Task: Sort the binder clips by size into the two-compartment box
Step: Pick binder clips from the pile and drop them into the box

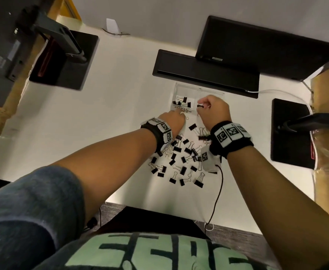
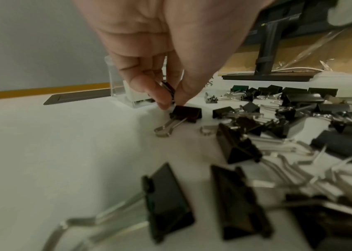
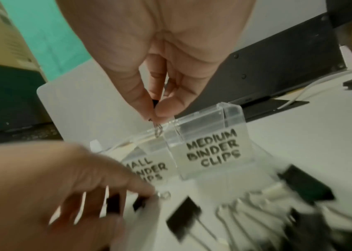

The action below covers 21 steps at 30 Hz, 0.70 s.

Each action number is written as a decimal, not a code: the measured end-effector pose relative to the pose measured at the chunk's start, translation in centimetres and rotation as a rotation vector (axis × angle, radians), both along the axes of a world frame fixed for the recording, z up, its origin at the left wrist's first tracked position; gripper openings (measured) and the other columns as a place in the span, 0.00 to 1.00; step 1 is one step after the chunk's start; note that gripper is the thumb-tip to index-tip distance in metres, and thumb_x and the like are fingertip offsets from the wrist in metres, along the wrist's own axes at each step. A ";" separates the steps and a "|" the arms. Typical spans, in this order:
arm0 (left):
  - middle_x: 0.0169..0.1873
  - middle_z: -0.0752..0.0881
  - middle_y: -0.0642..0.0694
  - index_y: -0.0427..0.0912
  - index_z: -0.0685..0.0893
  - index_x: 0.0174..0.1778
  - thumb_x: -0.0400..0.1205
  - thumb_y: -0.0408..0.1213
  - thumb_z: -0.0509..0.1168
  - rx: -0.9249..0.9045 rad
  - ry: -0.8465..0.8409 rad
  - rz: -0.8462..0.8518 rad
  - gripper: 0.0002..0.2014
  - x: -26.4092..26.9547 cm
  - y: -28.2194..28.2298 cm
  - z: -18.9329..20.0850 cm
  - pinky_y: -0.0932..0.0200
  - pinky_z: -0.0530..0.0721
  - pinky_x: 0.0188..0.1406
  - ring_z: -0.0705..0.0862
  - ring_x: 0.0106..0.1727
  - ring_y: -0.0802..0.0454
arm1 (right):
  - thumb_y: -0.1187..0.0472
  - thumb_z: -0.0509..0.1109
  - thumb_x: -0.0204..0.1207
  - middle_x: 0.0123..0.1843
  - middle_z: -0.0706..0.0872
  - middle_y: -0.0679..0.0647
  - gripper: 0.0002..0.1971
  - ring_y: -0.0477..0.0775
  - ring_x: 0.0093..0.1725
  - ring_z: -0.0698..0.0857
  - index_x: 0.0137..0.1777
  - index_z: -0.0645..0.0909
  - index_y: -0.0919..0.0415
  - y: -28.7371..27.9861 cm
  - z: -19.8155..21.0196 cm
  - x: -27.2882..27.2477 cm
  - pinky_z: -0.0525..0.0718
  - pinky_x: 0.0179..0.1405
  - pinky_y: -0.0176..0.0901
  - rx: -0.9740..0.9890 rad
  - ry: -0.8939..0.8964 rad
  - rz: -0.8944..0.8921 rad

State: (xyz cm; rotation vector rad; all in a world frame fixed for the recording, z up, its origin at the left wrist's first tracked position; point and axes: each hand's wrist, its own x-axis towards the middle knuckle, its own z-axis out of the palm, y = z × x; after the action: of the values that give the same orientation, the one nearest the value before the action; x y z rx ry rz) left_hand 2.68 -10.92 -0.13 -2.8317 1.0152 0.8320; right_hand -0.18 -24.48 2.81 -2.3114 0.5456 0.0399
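Observation:
A clear two-compartment box [image 1: 181, 111] [image 3: 230, 118] stands on the white desk, labelled for small clips on the left and "MEDIUM BINDER CLIPS" on the right. Several black clips lie in its left compartment [image 1: 181, 102]. My right hand [image 1: 208, 108] [image 3: 157, 110] hovers over the box's rim and pinches a small black binder clip [image 1: 199, 106] [image 3: 155, 103], wire handles hanging down. My left hand [image 1: 176, 118] [image 2: 166, 100], low on the desk in front of the box, pinches another small black clip [image 2: 168, 88]. A further clip [image 2: 186, 113] lies just below its fingertips.
A scatter of black binder clips [image 1: 181, 154] in two sizes lies between my wrists and the desk's near edge. A black laptop or monitor base [image 1: 204, 73] sits right behind the box. Monitor stands [image 1: 290, 133] [image 1: 66, 59] flank the area. A black cable [image 1: 218, 191] trails from my right wrist.

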 end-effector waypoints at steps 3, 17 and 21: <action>0.63 0.75 0.36 0.33 0.72 0.69 0.72 0.30 0.74 -0.006 -0.006 0.002 0.29 -0.1 0.1 0.2 0.45 0.84 0.51 0.81 0.60 0.38 | 0.67 0.66 0.77 0.52 0.86 0.51 0.11 0.48 0.49 0.85 0.56 0.85 0.57 -0.3 1.0 1.8 0.85 0.53 0.40 0.009 -0.043 -0.003; 0.61 0.75 0.38 0.33 0.76 0.64 0.76 0.22 0.65 -0.157 0.022 0.143 0.19 -0.2 2.5 0.2 0.46 0.85 0.50 0.83 0.55 0.37 | 0.67 0.63 0.77 0.50 0.87 0.53 0.10 0.52 0.47 0.87 0.49 0.84 0.55 0.9 0.5 1.2 0.88 0.48 0.44 0.076 0.034 0.079; 0.61 0.78 0.38 0.33 0.79 0.61 0.80 0.26 0.62 -0.328 -0.022 0.220 0.13 1.1 2.7 2.3 0.50 0.84 0.58 0.83 0.55 0.41 | 0.68 0.65 0.77 0.52 0.80 0.48 0.10 0.48 0.47 0.82 0.54 0.83 0.59 1.7 -1.1 -2.4 0.82 0.47 0.36 0.022 0.275 0.317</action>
State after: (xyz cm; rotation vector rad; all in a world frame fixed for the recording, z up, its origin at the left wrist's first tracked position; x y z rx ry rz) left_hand 3.77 -8.19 2.22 -3.2695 0.9261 0.7024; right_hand -2.57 -22.80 1.75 -2.3637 0.3046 0.5190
